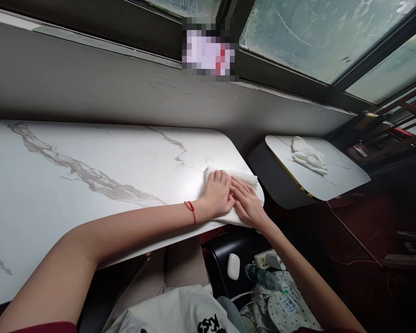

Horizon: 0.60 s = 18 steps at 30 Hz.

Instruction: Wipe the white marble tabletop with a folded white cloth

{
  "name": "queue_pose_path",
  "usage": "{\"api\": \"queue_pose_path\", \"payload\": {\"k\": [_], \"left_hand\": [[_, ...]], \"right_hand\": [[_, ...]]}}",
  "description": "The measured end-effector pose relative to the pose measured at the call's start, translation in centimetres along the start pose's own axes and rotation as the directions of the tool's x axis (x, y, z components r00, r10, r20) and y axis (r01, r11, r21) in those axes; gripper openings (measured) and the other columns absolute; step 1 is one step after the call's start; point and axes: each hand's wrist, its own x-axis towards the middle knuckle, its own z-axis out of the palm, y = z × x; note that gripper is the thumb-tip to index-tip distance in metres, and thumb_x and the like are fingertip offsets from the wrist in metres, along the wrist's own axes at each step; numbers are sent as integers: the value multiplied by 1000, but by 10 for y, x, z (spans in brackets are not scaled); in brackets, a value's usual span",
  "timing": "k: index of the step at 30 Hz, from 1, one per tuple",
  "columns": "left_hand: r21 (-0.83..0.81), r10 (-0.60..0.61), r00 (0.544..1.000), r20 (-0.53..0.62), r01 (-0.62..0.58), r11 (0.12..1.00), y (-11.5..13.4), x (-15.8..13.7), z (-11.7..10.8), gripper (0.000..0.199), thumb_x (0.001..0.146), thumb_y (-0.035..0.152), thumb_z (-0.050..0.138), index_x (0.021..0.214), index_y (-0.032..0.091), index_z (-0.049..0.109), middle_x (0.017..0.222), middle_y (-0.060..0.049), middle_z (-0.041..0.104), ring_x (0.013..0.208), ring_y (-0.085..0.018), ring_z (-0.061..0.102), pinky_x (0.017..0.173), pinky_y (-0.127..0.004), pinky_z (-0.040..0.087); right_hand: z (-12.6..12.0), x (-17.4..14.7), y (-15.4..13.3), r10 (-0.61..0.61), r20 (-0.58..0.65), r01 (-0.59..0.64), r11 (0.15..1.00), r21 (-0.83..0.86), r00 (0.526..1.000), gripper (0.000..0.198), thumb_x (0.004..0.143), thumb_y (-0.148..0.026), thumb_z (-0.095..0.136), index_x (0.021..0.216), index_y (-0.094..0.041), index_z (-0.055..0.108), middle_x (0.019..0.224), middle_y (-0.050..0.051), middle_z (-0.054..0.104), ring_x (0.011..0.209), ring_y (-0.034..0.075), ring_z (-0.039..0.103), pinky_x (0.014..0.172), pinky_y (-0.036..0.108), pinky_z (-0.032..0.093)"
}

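Note:
A folded white cloth lies on the right end of the white marble-patterned tabletop. My left hand is closed on this cloth, knuckles up and fingers curled down into it. Beside it, my right hand rests on the cloth with its fingers stretched out, their tips against the left hand. A red string bracelet is around my left wrist. The cloth's middle is partly hidden under both hands.
A smaller marble-topped cabinet at right bears a crumpled white cloth. Below the table edge are a white case, a plastic bottle, a power strip and cables. A wall and windows run behind.

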Motion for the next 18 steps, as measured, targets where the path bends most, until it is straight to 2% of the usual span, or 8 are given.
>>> {"api": "queue_pose_path", "payload": {"k": [7,13,18], "left_hand": [[2,-41,999,-26,41,999,-26,13,1,56,91,36,45,136,4,53,140,-23,55,124,-36,50,110,-49,35],[-39,-107,992,-65,104,994,-74,36,3,50,93,32,45,132,2,55,132,-22,58,122,-34,51,110,-45,34],[-32,-197,977,-83,195,980,-113,48,4,48,93,32,46,131,5,56,137,-22,57,126,-33,50,111,-43,33]], "right_hand": [[8,31,12,-33,1,33,999,22,999,55,101,-26,33,155,-29,40,156,6,47,147,28,41,116,54,38],[33,91,32,-20,-28,22,999,50,999,51,99,-25,32,146,-26,51,154,7,50,143,27,45,114,52,39],[51,140,41,-41,-1,41,997,66,999,51,98,-27,32,144,-22,53,154,9,50,143,29,44,113,52,38]]}}
